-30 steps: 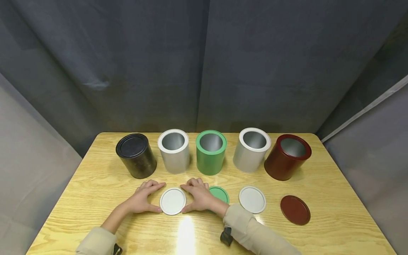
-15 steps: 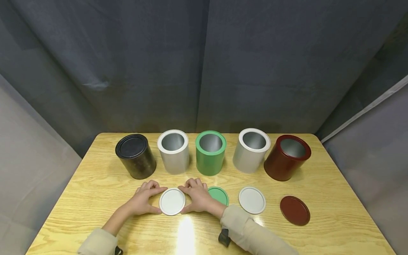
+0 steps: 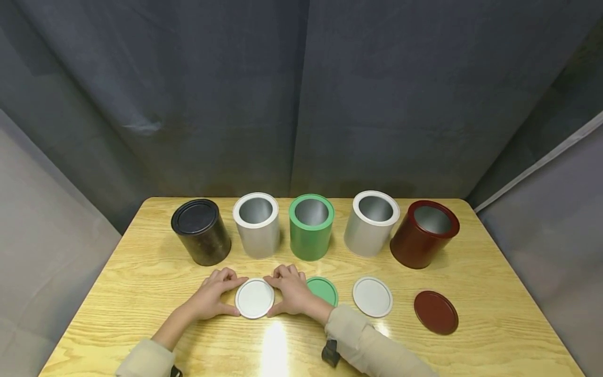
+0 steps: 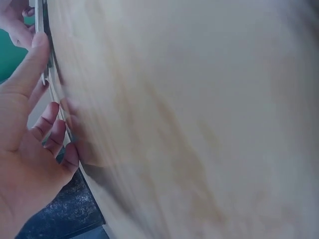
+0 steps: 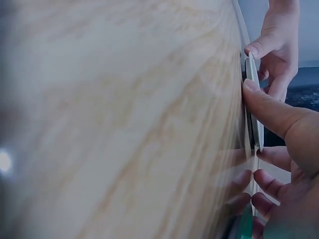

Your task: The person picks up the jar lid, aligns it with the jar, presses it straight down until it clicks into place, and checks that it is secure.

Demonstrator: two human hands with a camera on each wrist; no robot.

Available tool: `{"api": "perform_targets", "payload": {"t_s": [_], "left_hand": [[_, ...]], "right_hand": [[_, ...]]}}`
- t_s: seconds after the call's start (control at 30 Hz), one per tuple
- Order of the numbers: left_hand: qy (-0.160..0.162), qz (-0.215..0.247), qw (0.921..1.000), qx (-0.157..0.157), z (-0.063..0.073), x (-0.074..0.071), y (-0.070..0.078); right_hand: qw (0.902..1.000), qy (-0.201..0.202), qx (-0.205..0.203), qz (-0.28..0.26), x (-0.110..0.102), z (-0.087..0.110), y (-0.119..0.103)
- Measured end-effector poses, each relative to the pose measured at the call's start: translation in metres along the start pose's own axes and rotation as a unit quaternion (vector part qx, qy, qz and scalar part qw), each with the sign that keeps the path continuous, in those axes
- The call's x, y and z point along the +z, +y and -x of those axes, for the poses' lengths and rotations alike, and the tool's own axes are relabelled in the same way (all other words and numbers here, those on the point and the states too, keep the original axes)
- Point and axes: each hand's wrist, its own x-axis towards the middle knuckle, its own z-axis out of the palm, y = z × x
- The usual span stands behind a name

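In the head view a round white lid (image 3: 255,298) lies on the wooden table between both hands. My left hand (image 3: 214,296) grips its left edge with thumb and index finger, the other fingers bent towards the table. From the opposite side my right hand (image 3: 291,293) holds the lid's right edge the same way. The right wrist view shows the lid (image 5: 254,99) edge-on, with thumb and index finger at its rim. Partly covered by the right hand is a green lid (image 3: 323,290). An open white can (image 3: 258,238) stands behind the held lid.
Along the back stand a black can (image 3: 202,235) with its lid on, an open green can (image 3: 311,241), another open white can (image 3: 367,235) and an open dark red can (image 3: 419,243). A second white lid (image 3: 372,297) and a dark red lid (image 3: 436,312) lie to the right.
Both hands have closed in on the white lid; their index fingers, earlier apart from it, now touch its rim. The lid, the other lids and the cans stay in place.
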Motion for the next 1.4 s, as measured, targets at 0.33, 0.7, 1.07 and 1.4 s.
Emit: {"api": "perform_targets", "payload": {"t_s": [0.33,0.7,1.07,1.4], "left_hand": [[-0.002,0.032,0.9994,0.016,0.0,-0.003,-0.003],[-0.024,0.085,0.9961,0.002,0.003,-0.01,0.0],[-0.002,0.133,0.991,0.014,0.006,-0.017,0.004],[0.039,0.098,0.9936,0.039,0.004,-0.021,0.009]], "right_hand": [[0.9991,0.004,-0.011,-0.041,-0.002,0.002,0.004],[0.9934,0.01,-0.048,-0.104,-0.008,0.003,0.006],[0.9895,0.024,-0.07,-0.124,-0.015,0.005,0.005],[0.987,0.037,-0.077,-0.136,-0.024,0.007,0.002]]}}
